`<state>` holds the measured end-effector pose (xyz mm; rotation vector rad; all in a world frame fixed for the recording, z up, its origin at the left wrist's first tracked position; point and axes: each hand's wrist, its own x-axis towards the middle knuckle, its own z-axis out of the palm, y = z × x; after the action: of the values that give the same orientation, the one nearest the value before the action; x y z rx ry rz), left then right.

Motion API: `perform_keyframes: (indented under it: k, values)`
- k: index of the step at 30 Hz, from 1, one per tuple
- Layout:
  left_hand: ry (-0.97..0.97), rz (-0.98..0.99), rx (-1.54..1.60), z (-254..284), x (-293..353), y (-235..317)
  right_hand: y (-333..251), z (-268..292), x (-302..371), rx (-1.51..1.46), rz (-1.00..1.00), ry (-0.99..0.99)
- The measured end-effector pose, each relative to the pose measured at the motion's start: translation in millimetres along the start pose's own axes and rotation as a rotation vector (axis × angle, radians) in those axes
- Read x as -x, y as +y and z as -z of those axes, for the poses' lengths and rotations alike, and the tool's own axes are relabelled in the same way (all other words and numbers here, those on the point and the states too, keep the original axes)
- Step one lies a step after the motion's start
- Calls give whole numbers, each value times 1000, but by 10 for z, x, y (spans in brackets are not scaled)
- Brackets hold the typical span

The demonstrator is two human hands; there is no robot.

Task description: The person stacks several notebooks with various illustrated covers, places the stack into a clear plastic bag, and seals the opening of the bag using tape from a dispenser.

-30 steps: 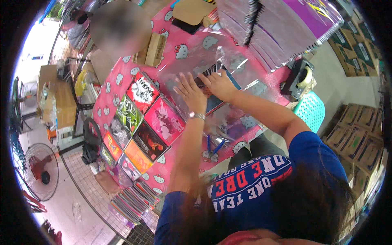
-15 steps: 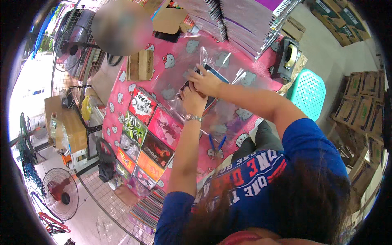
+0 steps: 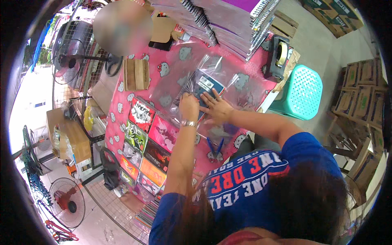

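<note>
A dark blue-green notebook (image 3: pixel 209 83) with a pale label lies tilted on a clear plastic sheet (image 3: pixel 216 63), which spreads over the pink patterned tablecloth. Along the notebook's left edge, my left hand (image 3: pixel 189 108) is closed on the plastic, and creases run up from its fingers. My right hand (image 3: pixel 218 108) lies flat with spread fingers on the lower right part of the cover. Just below the hands, a blue-handled tool (image 3: pixel 215 148) rests on the cloth. Rows of notebooks with colourful covers (image 3: pixel 163 132) lie to the left of my left forearm.
A tall stack of spiral notebooks (image 3: pixel 232 30) stands at the far side, with a black tape dispenser (image 3: pixel 277 59) to its right. A wooden box (image 3: pixel 136 74) sits at the table's left. Beyond the right edge is a turquoise stool (image 3: pixel 304 92); a person (image 3: pixel 122 28) is across the table.
My right hand has slid from the notebook's upper left to its lower right, spreading open and uncovering the label. My left hand has shifted slightly down and left, its fingers now closed.
</note>
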<state>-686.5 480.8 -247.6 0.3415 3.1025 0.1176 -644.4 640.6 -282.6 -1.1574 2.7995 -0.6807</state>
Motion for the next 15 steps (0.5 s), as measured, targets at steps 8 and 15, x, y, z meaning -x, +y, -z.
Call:
perform_keyframes:
  k: [8,15]
  values:
    - [-36,89,-50,-261,75,-72,43,300,-185,-128,-87,-16]
    - [-87,118,-92,-386,161,185,1366,944,1505,-331,-1096,1057]
